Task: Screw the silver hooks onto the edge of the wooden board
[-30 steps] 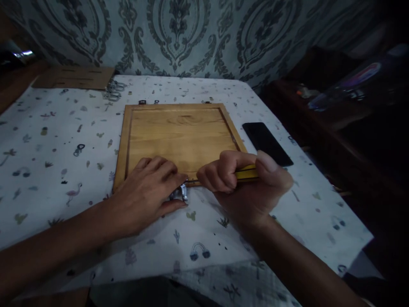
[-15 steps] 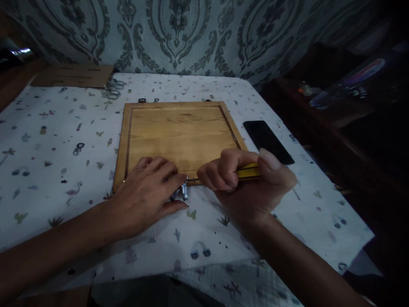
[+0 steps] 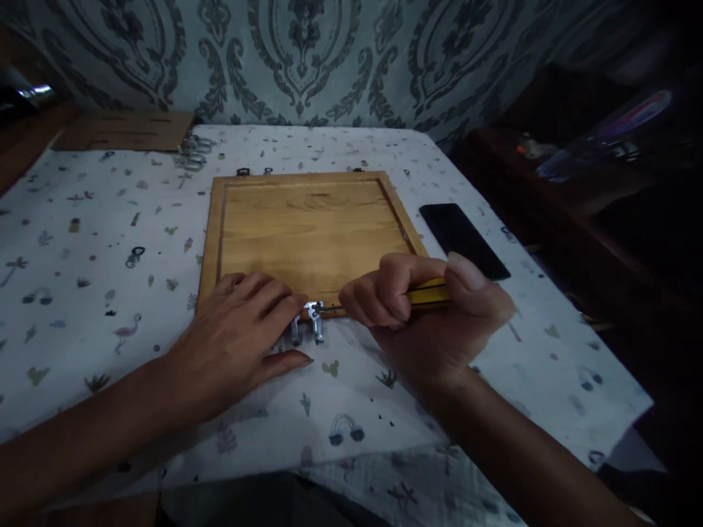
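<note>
A framed wooden panel (image 3: 313,227) lies flat on the table. On its near edge sits a shiny metal hinge or clasp (image 3: 315,320) with two prongs sticking out toward me. My left hand (image 3: 242,322) rests over the panel's near edge, fingers extended and thumb apart, its index fingertip beside the metal piece. My right hand (image 3: 422,307) is closed around the yellow, black-striped handle of a screwdriver (image 3: 428,294). The thin shaft points left, its tip at the metal piece; my fingers hide much of the tool.
A black phone (image 3: 464,240) lies right of the panel. At the back left is a piece of cardboard (image 3: 126,132) beside a few metal fittings (image 3: 195,150). A patterned cloth (image 3: 165,219) covers the table. A clear plastic bottle (image 3: 604,139) lies off to the right.
My left hand has slid slightly left, its thumb and index finger off the metal piece, which now shows more fully. The right hand stays at nearly the same spot with the screwdriver.
</note>
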A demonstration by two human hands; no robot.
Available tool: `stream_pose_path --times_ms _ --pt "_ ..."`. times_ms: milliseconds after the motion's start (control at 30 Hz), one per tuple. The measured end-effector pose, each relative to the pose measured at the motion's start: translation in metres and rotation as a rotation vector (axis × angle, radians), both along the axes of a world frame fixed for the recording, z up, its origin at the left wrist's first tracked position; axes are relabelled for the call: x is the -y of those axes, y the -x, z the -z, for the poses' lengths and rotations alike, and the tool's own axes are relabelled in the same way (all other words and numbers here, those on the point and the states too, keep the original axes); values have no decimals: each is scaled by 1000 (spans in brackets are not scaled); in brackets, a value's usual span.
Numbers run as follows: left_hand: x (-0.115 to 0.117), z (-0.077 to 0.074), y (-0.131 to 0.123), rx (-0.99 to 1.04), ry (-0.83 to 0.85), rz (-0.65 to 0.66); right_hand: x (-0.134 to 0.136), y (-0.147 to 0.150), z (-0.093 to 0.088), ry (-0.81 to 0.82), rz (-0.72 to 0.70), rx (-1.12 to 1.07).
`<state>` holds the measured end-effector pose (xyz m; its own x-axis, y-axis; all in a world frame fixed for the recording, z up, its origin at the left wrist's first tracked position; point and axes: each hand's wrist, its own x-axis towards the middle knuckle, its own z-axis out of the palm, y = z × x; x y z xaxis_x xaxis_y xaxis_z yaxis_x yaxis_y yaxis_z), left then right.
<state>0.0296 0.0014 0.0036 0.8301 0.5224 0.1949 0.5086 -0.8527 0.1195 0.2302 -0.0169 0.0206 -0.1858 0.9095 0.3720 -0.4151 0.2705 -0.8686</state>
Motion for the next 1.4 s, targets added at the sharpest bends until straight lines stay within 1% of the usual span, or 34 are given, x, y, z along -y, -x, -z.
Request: stream_pose_path --times_ms 200,400,533,733,933,1167,1400 --pt "0 5 3 -29 18 -12 0 -2 0 7 -11 6" --pt "-3 3 0 -55 72 -7 -2 -3 1 -26 -52 21" --pt "-3 1 -2 -53 83 -15 -1 -3 0 -24 -34 24" --pt "2 3 -12 -24 56 -103 0 -3 -1 32 -13 48" --pt "5 5 -17 26 67 -151 0 -2 -1 37 -11 31" --pt "5 4 -18 42 48 -142 4 1 -2 26 -12 25" --pt "4 4 -19 36 94 -140 2 2 0 6 1 -3"
